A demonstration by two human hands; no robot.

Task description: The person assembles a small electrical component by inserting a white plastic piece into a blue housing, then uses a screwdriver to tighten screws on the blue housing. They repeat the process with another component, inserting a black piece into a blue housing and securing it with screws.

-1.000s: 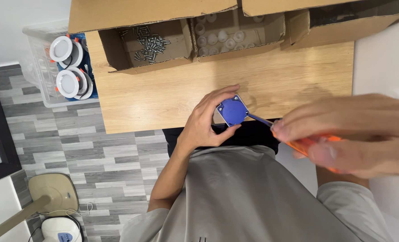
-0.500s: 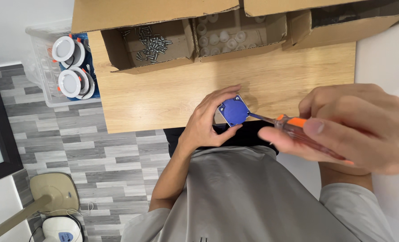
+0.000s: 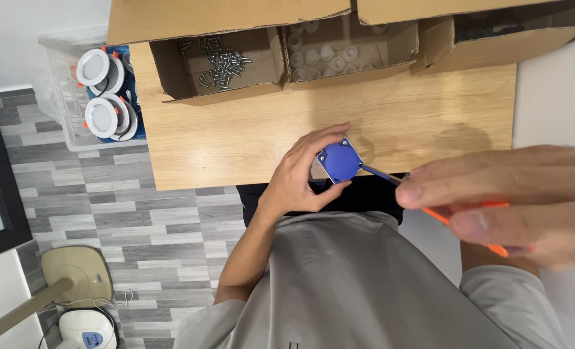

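Here the left hand clamps a square blue plastic part; the right hand pinches an orange-handled screwdriver.

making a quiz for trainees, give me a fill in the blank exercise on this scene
1. The left hand holds a small square part coloured ____.
2. The right hand grips a screwdriver with an ____ handle.
3. The cardboard box on the wooden table holds loose ____.

Missing words: blue; orange; screws

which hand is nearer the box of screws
Left. The left hand holds the blue square part just below the box of screws; the right hand sits farther right with the orange screwdriver.
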